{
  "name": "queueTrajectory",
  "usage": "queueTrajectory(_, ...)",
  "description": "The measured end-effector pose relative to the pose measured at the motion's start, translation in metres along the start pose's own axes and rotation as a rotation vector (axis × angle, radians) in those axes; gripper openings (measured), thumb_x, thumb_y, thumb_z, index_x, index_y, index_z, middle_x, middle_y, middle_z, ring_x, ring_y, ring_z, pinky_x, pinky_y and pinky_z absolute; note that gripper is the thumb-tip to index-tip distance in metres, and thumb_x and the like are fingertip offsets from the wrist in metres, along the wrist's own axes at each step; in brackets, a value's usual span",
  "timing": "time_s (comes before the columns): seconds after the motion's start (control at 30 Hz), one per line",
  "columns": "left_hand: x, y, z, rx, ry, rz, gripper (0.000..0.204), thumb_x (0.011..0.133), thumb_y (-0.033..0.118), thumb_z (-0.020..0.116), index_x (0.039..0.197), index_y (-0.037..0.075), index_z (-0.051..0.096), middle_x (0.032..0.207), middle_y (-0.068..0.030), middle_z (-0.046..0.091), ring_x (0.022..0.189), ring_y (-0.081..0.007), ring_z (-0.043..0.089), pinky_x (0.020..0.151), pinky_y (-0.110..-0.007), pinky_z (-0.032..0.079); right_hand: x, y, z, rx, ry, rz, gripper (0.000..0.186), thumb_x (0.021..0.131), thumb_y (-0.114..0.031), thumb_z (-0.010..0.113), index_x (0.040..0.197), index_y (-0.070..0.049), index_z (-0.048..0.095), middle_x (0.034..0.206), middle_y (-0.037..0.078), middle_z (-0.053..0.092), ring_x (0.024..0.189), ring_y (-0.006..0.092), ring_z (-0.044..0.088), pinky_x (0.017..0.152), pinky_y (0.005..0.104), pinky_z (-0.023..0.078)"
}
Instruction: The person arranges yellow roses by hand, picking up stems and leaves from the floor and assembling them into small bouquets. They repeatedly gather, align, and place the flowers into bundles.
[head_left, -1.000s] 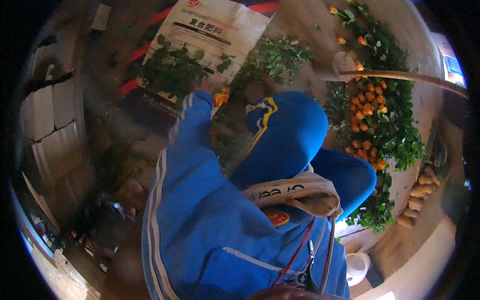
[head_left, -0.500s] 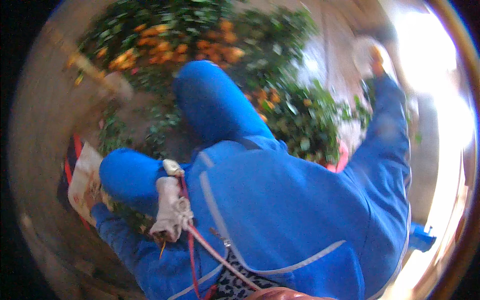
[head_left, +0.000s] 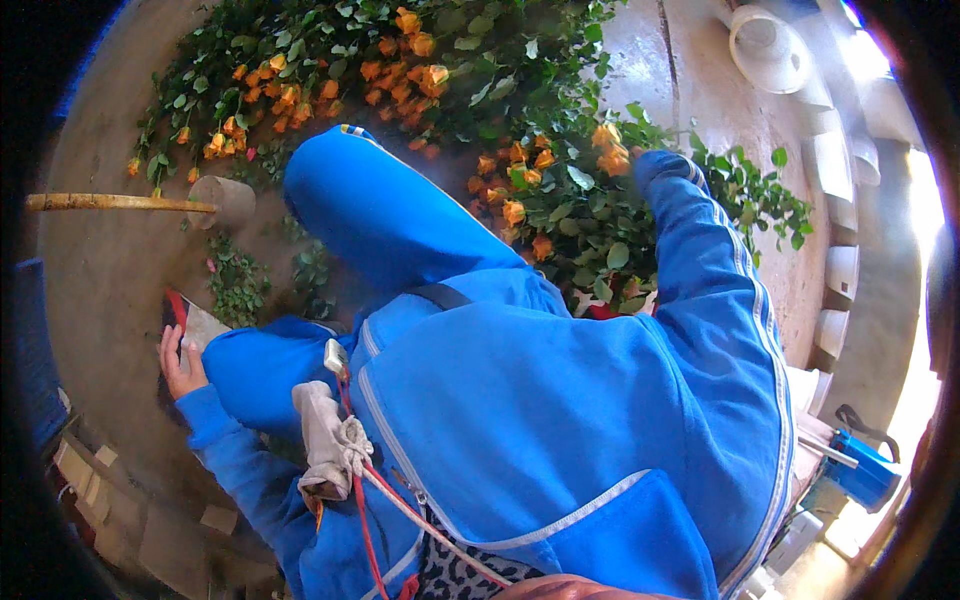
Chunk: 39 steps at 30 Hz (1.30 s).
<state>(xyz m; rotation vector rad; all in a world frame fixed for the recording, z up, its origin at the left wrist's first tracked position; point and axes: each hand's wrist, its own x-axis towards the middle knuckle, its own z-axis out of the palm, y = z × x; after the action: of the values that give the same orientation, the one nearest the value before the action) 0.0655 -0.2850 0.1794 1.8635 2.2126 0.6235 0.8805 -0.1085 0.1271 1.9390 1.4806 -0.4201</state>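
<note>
My left hand (head_left: 181, 364) is at the left beside my bent knee, its fingers spread and nothing seen in its grasp. It is against or just beside a pale flat piece (head_left: 203, 328) with a red and black edge; contact is unclear. My right hand (head_left: 637, 153) reaches forward to the right, mostly hidden by its blue cuff. It is right at a pair of orange roses (head_left: 612, 152), but whether it grips their stems is hidden. More orange roses (head_left: 400, 80) with green leaves (head_left: 480, 40) lie heaped ahead of my knees.
A block-headed mallet-like tool (head_left: 225, 201) with a wooden handle lies at the left. White buckets (head_left: 770, 52) line the right side. A blue device (head_left: 865, 470) stands at lower right. Cardboard pieces (head_left: 165, 535) lie at lower left. A cloth bundle (head_left: 325, 440) hangs from cords on my chest.
My right hand has come in from the far right to the orange roses. My left hand has shifted off the pale piece's face toward its edge, with its fingers spread. The view has turned slightly.
</note>
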Motion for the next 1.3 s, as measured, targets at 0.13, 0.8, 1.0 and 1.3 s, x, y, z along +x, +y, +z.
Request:
queueTrajectory(0.13, 0.003, -0.001, 0.002, 0.038, -0.024, -0.015, 0.029, 0.082, 0.013, 0.053, 0.110, 0.006, 0.055, 0.122, -0.0119, 0.048, 0.114, -0.0255, 0.043, 0.096, -0.035, 0.032, 0.015, 0.008, 0.021, -0.002, -0.009, 0.001, 0.049, 0.076, -0.022, 0.064, 0.119, -0.008, 0.047, 0.111, 0.009, 0.055, 0.105, 0.0220, 0.051, 0.090, 0.0346, 0.041)
queueTrajectory(0.8, 0.081, 0.129, -0.009, -0.229, 0.021, 0.272, 0.028, 0.080, 0.008, 0.055, 0.108, 0.004, 0.055, 0.119, -0.0135, 0.049, 0.109, -0.0243, 0.047, 0.093, -0.033, 0.035, -0.042, 0.042, -0.205, 0.226, 0.593, -0.254, 0.048, 0.076, -0.021, 0.064, 0.119, -0.008, 0.047, 0.111, 0.009, 0.056, 0.105, 0.0210, 0.051, 0.089, 0.0339, 0.041)
queueTrajectory(1.0, 0.105, 0.199, -0.041, -0.557, 0.104, 0.522, 0.034, 0.080, 0.008, 0.055, 0.114, 0.003, 0.051, 0.120, -0.0133, 0.049, 0.110, -0.0239, 0.047, 0.091, -0.034, 0.038, -0.129, -0.059, -0.346, 0.344, 0.871, -0.705, 0.048, 0.076, -0.021, 0.064, 0.119, -0.008, 0.047, 0.110, 0.008, 0.056, 0.105, 0.0207, 0.051, 0.089, 0.0337, 0.041)
queueTrajectory(1.3, 0.153, 0.247, -0.104, -0.824, 0.251, 0.485, 0.055, 0.081, 0.015, 0.059, 0.129, 0.006, 0.034, 0.128, -0.0109, 0.041, 0.120, -0.0227, 0.038, 0.099, -0.037, 0.029, -0.263, -0.352, -0.408, 0.753, 0.843, -1.879, 0.045, 0.075, -0.013, 0.067, 0.115, -0.006, 0.050, 0.108, 0.004, 0.056, 0.102, 0.0155, 0.051, 0.089, 0.0307, 0.041)
